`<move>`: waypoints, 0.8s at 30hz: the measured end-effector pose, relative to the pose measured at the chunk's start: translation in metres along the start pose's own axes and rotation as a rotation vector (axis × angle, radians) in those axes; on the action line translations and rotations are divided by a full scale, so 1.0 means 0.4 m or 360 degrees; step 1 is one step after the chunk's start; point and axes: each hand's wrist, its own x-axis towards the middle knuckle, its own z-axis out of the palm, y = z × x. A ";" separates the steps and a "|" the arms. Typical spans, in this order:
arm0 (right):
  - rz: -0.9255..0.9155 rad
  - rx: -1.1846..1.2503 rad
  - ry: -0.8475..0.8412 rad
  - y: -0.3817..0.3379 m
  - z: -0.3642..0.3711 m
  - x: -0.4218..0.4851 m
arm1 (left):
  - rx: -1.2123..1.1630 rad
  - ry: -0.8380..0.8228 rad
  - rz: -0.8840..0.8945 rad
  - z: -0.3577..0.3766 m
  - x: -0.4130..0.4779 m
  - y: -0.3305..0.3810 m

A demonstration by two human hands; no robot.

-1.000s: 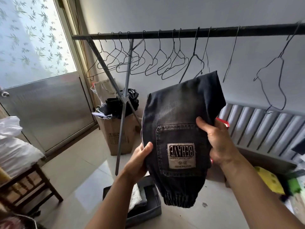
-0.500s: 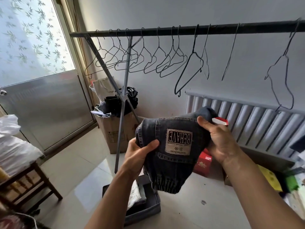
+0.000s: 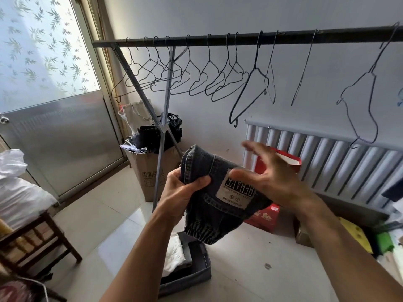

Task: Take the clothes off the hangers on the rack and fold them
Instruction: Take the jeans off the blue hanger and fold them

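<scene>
Folded dark denim trousers (image 3: 205, 171) with a white patch label (image 3: 236, 192) are held in front of me at chest height. My left hand (image 3: 181, 192) grips the bundle's left side, thumb across the front. My right hand (image 3: 270, 177) is spread open and blurred over the right side, its thumb near the label and its fingers lifted off the cloth. Above runs the black rack bar (image 3: 239, 38), carrying several bare wire hangers (image 3: 196, 77). No clothes hang on the stretch of bar in view.
A dark fabric bin (image 3: 196, 267) with folded white cloth (image 3: 174, 256) sits on the floor below the trousers. A cardboard box (image 3: 146, 171) stuffed with dark items stands by the rack leg. Red boxes (image 3: 265, 216), a radiator (image 3: 327, 158), and a wooden stool (image 3: 32, 238) surround the spot.
The trousers were folded down from a tall upright hold into a compact bundle and lowered. My right hand let go of the right side and opened, while my left kept its grip.
</scene>
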 end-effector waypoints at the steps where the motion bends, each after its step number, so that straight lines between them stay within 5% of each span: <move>1: -0.0030 -0.0142 -0.0175 -0.013 0.013 0.003 | -0.0005 -0.0040 0.0004 0.004 0.002 0.005; 3: -0.0049 -0.0383 -0.0270 -0.013 0.038 0.011 | 0.0004 -0.0115 0.0018 0.014 0.006 0.011; 8: -0.0094 -0.0295 -0.0085 0.022 0.057 0.021 | 0.0305 -0.0003 0.0002 0.060 0.024 0.030; 12: 0.0027 -0.0186 0.0053 0.052 0.065 0.019 | 0.0868 0.0326 0.0088 0.079 0.039 0.005; 16: 0.0092 -0.0327 0.0290 0.076 0.071 0.025 | 0.1355 0.0819 0.0461 0.113 -0.001 -0.024; 21: -0.0013 -0.0393 0.0360 0.073 0.096 0.012 | 0.0680 0.0566 -0.0319 0.193 -0.023 -0.056; 24: -0.0183 -0.0472 0.0276 0.065 0.124 -0.012 | 0.0247 0.0635 -0.0522 0.205 0.000 -0.063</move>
